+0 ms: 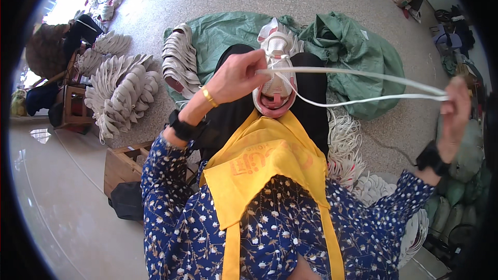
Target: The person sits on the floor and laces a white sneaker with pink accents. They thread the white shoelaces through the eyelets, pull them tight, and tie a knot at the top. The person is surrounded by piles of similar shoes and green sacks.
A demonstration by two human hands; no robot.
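Note:
A white and pink sneaker rests between my knees, its pink heel opening toward me. From its upper a white shoelace runs out in two strands, stretched far to the right. My left hand is closed in a pinch beside the sneaker, with one strand at its fingertips. Out to the right, my right hand is closed on the far part of the lace and slightly blurred. A yellow apron covers my lap below the sneaker.
Green sacks lie on the floor beyond my knees. Stacked shoe uppers stand to the left, with a larger pile farther out. White laces heap by my right leg. A wooden stool is at my left.

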